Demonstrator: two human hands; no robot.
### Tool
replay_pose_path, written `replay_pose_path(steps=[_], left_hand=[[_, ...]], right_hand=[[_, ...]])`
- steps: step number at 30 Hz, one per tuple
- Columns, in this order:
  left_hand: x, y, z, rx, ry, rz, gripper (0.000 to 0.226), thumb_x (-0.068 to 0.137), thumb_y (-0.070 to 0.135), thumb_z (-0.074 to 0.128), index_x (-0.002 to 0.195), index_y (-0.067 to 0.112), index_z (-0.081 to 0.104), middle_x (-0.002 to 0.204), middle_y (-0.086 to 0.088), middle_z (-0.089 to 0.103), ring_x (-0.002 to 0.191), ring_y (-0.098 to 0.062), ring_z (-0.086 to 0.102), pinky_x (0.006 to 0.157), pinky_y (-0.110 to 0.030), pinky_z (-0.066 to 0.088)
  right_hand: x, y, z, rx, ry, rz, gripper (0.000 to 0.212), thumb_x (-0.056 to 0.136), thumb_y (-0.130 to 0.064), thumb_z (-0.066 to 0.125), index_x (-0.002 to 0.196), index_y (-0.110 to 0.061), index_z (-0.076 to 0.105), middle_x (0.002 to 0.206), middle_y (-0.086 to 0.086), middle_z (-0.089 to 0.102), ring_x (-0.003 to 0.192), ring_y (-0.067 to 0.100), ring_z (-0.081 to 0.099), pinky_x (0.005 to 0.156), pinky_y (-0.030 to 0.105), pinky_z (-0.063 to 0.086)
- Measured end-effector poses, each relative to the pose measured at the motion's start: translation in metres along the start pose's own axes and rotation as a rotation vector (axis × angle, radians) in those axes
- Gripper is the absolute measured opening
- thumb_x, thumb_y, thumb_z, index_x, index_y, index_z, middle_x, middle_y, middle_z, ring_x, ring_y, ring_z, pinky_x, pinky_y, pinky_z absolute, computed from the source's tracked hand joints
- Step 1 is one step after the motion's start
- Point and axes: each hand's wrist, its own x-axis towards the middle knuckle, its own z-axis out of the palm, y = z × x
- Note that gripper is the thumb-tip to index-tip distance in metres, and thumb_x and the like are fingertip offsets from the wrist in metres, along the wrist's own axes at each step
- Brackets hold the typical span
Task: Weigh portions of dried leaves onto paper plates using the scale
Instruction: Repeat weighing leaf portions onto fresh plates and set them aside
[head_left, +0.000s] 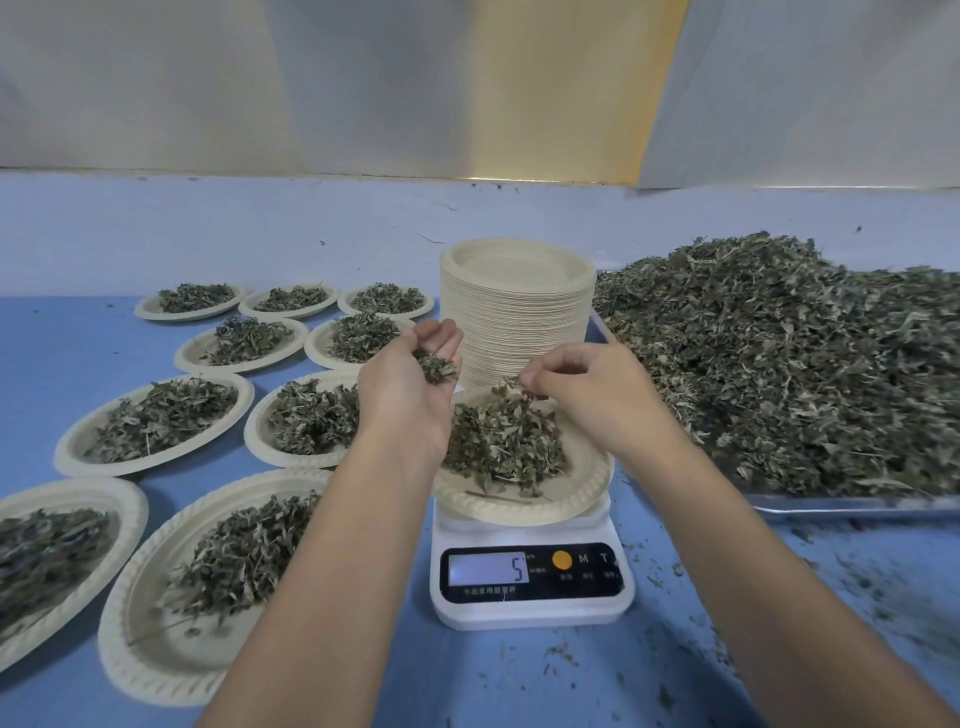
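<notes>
A round, cream paper plate with a ribbed rim (524, 512) sits on top of a small white digital kitchen scale (530, 610), just in front of me at the middle of the table. It carries a loose mound of dull green dried leaves (504, 441), crumpled and stalky, heaped mostly on the plate's left half. The scale's lit display (488, 569) shows a 5; any other digits I can't make out.

The left hand (410, 379) hovers palm-up over the plate's left edge, its fingers (441, 332) cupped round a small clump of leaves (435, 366). The right hand (587, 389) reaches in palm-down from the other side, its fingers (540, 376) pinched together on a thin sprig of leaves (511, 383) just above the mound. Both forearms are bare.

Behind the scale stands a tall stack of unused paper plates (519, 312). To the right, a shallow metal tray (831, 503) holds a broad heap of loose dried leaves (779, 364). To the left, nine filled paper plates (156, 421) lie in rows. The blue table (52, 353) is scattered with leaf crumbs near the tray. Beyond it runs a pale bluish wall (260, 228), with white sheeting and a yellow panel above.
</notes>
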Motion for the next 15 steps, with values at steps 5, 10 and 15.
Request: replay_pose_path(steps=[5, 10, 15], left_hand=[[-0.0014, -0.0004, 0.0004, 0.033, 0.013, 0.004, 0.028, 0.102, 0.008, 0.034, 0.085, 0.002, 0.056, 0.082, -0.01, 0.062, 0.086, -0.019, 0.064, 0.086, -0.027, 0.048], [-0.0028, -0.0009, 0.0016, 0.065, 0.012, -0.004, 0.027, 0.101, 0.007, 0.035, 0.087, 0.002, 0.058, 0.087, -0.011, 0.065, 0.088, -0.019, 0.065, 0.089, -0.029, 0.048], [-0.0022, -0.0011, 0.0021, 0.088, -0.006, -0.006, 0.026, 0.101, 0.006, 0.036, 0.089, 0.002, 0.059, 0.086, -0.009, 0.067, 0.083, -0.016, 0.066, 0.082, -0.026, 0.049]], right_hand=[[-0.0015, -0.0031, -0.0002, 0.085, 0.093, -0.058, 0.007, 0.081, -0.022, 0.073, 0.076, -0.026, 0.075, 0.077, -0.009, 0.072, 0.084, 0.01, 0.066, 0.088, 0.036, 0.052], [-0.0009, -0.0047, -0.0006, 0.175, 0.157, -0.136, 0.009, 0.083, -0.017, 0.071, 0.079, -0.024, 0.074, 0.075, -0.008, 0.071, 0.076, 0.005, 0.065, 0.08, 0.024, 0.052], [-0.0003, -0.0063, 0.002, 0.273, 0.168, -0.193, 0.009, 0.083, -0.013, 0.072, 0.083, -0.022, 0.073, 0.075, -0.01, 0.071, 0.07, -0.004, 0.064, 0.07, 0.01, 0.048]])
